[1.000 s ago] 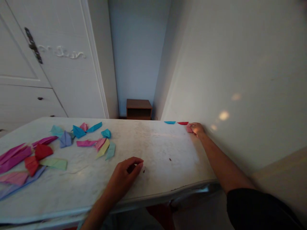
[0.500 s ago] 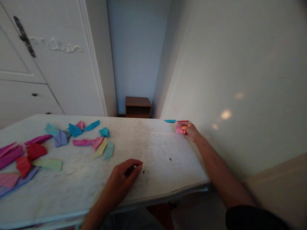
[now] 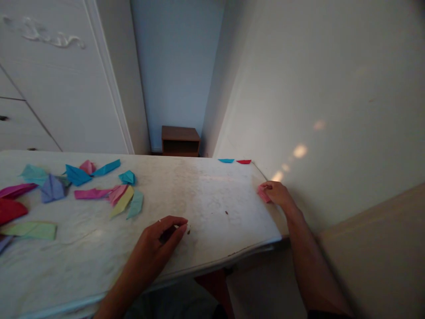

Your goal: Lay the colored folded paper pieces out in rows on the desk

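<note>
My right hand point(image 3: 278, 194) pinches a pink folded paper point(image 3: 264, 193) at the table's right edge, close to the wall. Beyond it, along the far edge, a blue folded paper point(image 3: 226, 161) and a red folded paper point(image 3: 244, 161) lie side by side. My left hand point(image 3: 162, 237) rests on the near middle of the table, thumb and fingertips drawn together. Nothing shows between them. To its upper left lie a yellow folded paper point(image 3: 122, 202), a pale green one point(image 3: 135, 204) and a magenta strip point(image 3: 91, 194).
Several more coloured folded papers, among them a purple one point(image 3: 52, 189) and a red one point(image 3: 11, 211), spread over the left side of the white table point(image 3: 199, 190). A wall point(image 3: 315, 88) borders it on the right. A brown shelf box point(image 3: 180, 133) and a white cabinet point(image 3: 73, 88) stand behind.
My right hand went left in front of the red paper with the pink paper, then back right and nearer along the wall. My view has turned right; my left hand stays on the table.
</note>
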Motion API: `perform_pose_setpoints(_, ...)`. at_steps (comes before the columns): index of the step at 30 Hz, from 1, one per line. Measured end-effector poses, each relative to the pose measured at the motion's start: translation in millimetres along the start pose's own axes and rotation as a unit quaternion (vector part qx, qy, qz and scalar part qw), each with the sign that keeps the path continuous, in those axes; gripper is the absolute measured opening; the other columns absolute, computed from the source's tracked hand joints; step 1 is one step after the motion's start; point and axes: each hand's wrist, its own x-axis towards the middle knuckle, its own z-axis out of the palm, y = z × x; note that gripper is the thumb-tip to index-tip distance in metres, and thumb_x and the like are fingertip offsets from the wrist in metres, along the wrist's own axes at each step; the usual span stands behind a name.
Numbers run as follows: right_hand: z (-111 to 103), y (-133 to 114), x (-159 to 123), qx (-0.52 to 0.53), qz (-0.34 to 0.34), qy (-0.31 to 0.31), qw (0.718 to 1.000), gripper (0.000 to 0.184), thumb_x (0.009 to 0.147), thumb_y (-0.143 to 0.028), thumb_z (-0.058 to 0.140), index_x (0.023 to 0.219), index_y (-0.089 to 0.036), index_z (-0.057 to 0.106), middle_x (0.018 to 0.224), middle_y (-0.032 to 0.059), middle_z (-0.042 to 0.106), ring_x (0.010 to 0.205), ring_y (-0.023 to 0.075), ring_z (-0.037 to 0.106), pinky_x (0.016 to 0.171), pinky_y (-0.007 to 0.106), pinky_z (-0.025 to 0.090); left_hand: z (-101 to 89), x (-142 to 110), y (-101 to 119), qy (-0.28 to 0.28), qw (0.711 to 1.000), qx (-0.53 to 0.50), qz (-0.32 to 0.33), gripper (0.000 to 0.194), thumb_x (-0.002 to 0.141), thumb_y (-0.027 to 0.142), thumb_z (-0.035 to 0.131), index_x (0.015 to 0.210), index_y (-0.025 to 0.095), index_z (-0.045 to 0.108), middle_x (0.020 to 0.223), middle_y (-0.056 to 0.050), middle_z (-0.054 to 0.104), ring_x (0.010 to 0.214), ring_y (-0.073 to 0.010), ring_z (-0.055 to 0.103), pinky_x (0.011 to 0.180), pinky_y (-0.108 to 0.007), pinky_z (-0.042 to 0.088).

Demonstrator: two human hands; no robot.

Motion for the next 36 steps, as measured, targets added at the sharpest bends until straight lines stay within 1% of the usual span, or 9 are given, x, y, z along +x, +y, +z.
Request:
perform_pose_setpoints(5, -2.5, -2.7, -6.1, -0.078, 0.036, 0.013, 0.996, 0.026, 0.079, -0.017, 0.056, 0.098, -0.015, 0.074, 0.099, 0.0144, 0.07, 0.093, 0.0286, 0.064, 0.073, 0.032, 0.044, -0.6, 2.5, 1.2, 0.019, 1.0, -0.01, 0.002, 0.039, 0.075, 0.056, 0.06, 0.086, 0.022, 0.075, 0.085, -0.006, 0.071, 0.075, -0.0215, 0.066, 0.064, -0.026, 0.049)
perform_pose_setpoints(9, -8.9, -5.3, -19.9, -0.086, 0.018, 0.038, 0.995, 0.034, 0.088, -0.017, 0.046, 0.113, -0.015, 0.069, 0.114, 0.0139, 0.066, 0.105, 0.0266, 0.062, 0.086, 0.034, 0.044, -0.6, 3.2, 1.5, 0.024, 1.0, -0.003, -0.002, 0.038, 0.074, 0.057, 0.061, 0.085, 0.024, 0.076, 0.086, -0.005, 0.072, 0.076, -0.0218, 0.067, 0.064, -0.025, 0.05)
perform_pose_setpoints(12, -5.4, -15.9, -39.2, -0.06, -0.048, 0.076, 0.994, 0.035, 0.089, -0.019, 0.045, 0.118, -0.014, 0.066, 0.121, 0.0126, 0.063, 0.111, 0.0243, 0.058, 0.096, 0.035, 0.042, -0.7, 3.0, 1.9, 0.027, 1.0, -0.005, -0.009, 0.039, 0.072, 0.058, 0.062, 0.084, 0.024, 0.076, 0.087, -0.006, 0.072, 0.078, -0.0234, 0.066, 0.065, -0.027, 0.051)
perform_pose_setpoints(14, 1.5, -31.8, -55.9, -0.013, -0.15, 0.092, 0.984, 0.032, 0.088, -0.021, 0.049, 0.114, -0.014, 0.067, 0.117, 0.0123, 0.063, 0.107, 0.0233, 0.059, 0.096, 0.036, 0.043, -0.7, 2.6, 1.7, 0.026, 1.0, -0.011, -0.011, 0.039, 0.072, 0.058, 0.062, 0.083, 0.023, 0.076, 0.088, -0.006, 0.072, 0.079, -0.0242, 0.066, 0.067, -0.028, 0.051)
perform_pose_setpoints(16, 9.9, -55.5, -72.8, 0.046, -0.261, 0.052, 0.963, 0.029, 0.089, -0.024, 0.05, 0.111, -0.016, 0.067, 0.114, 0.01, 0.064, 0.099, 0.0213, 0.06, 0.09, 0.036, 0.046, -0.7, 1.9, 1.3, 0.023, 1.0, -0.013, -0.008, 0.038, 0.074, 0.056, 0.062, 0.085, 0.023, 0.076, 0.088, -0.006, 0.072, 0.08, -0.0238, 0.066, 0.069, -0.028, 0.05)
perform_pose_setpoints(20, 28.7, -114.5, -92.3, 0.143, -0.415, -0.14, 0.888, 0.024, 0.091, -0.029, 0.055, 0.107, -0.019, 0.069, 0.107, 0.0068, 0.067, 0.082, 0.0161, 0.06, 0.075, 0.031, 0.047, 0.3, -0.8, 2.6, 0.012, 1.0, -0.01, -0.001, 0.034, 0.08, 0.05, 0.059, 0.087, 0.021, 0.074, 0.085, -0.006, 0.071, 0.076, -0.0204, 0.065, 0.068, -0.027, 0.048)
perform_pose_setpoints(25, 73.9, -176.1, -86.3, 0.249, -0.446, -0.296, 0.807, 0.02, 0.089, -0.031, 0.057, 0.09, -0.016, 0.071, 0.082, 0.0034, 0.069, 0.068, 0.0125, 0.057, 0.062, 0.025, 0.042, 1.5, -5.3, 6.7, 0.05, 0.995, -0.08, -0.02, 0.029, 0.083, 0.041, 0.059, 0.09, 0.016, 0.072, 0.079, -0.006, 0.069, 0.069, -0.0161, 0.063, 0.065, -0.023, 0.048)
perform_pose_setpoints(30, 114.1, -203.5, -93.4, 0.263, -0.426, -0.276, 0.821, 0.023, 0.089, -0.033, 0.055, 0.094, -0.016, 0.071, 0.071, 0.0014, 0.066, 0.064, 0.0138, 0.058, 0.062, 0.025, 0.042, -6.4, -14.4, 4.7, 0.137, 0.976, -0.169, -0.022, 0.026, 0.082, 0.036, 0.059, 0.088, 0.012, 0.069, 0.081, -0.007, 0.069, 0.062, -0.012, 0.06, 0.058, -0.021, 0.048)
perform_pose_setpoints(36, 113.4, -197.4, -104.7, 0.24, -0.488, -0.281, 0.791, 0.028, 0.093, -0.039, 0.052, 0.096, -0.019, 0.072, 0.087, 0.0038, 0.07, 0.076, 0.0166, 0.063, 0.069, 0.027, 0.045, -47.2, -28.7, -14.9, 0.232, 0.966, -0.113, -0.03, 0.031, 0.083, 0.039, 0.06, 0.092, 0.011, 0.069, 0.077, -0.006, 0.067, 0.059, -0.0111, 0.058, 0.055, -0.021, 0.046)
